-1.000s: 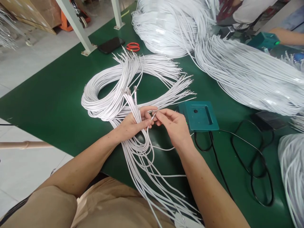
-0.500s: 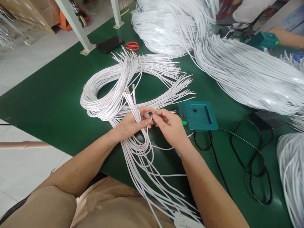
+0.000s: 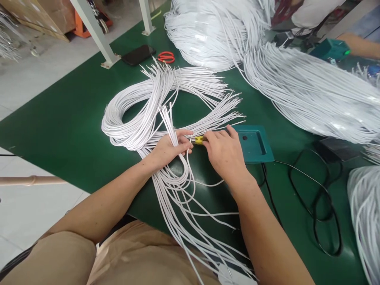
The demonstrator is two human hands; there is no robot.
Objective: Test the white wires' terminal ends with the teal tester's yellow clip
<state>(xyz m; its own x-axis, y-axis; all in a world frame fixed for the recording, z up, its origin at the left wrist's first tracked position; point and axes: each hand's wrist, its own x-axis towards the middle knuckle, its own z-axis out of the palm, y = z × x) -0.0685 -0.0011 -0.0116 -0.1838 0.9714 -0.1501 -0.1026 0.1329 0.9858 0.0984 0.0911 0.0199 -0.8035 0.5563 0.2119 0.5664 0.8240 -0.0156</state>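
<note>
My left hand [image 3: 168, 149] is closed around a folded bunch of white wires [image 3: 166, 118], whose tinned-looking ends stick up above the fingers. One single wire [image 3: 190, 145] stands apart at the fingertips. Just right of it, my right hand [image 3: 224, 148] grips a small yellow tool [image 3: 198, 140] with a metal tip pointing at that wire; the rest of the tool is hidden by the hand. Behind this hand is a teal box [image 3: 252, 140] with a shallow recess, partly covered by the hand. Long wire tails hang below my left hand toward my lap.
A looped bundle of white wires [image 3: 130, 99] lies beyond my hands on the green tabletop [image 3: 59, 130]. Red-handled scissors [image 3: 166, 57] and a black phone [image 3: 138, 55] rest behind it. Larger wire bundles [image 3: 303, 87] fill the right; black cable [image 3: 329, 221] coils nearby. A co-worker's arm [image 3: 362, 45] shows top right.
My right hand has left the wire at the left fingertips and moved right, and now holds the yellow tool in front of the teal box. My left hand keeps the wires, nearly still.
</note>
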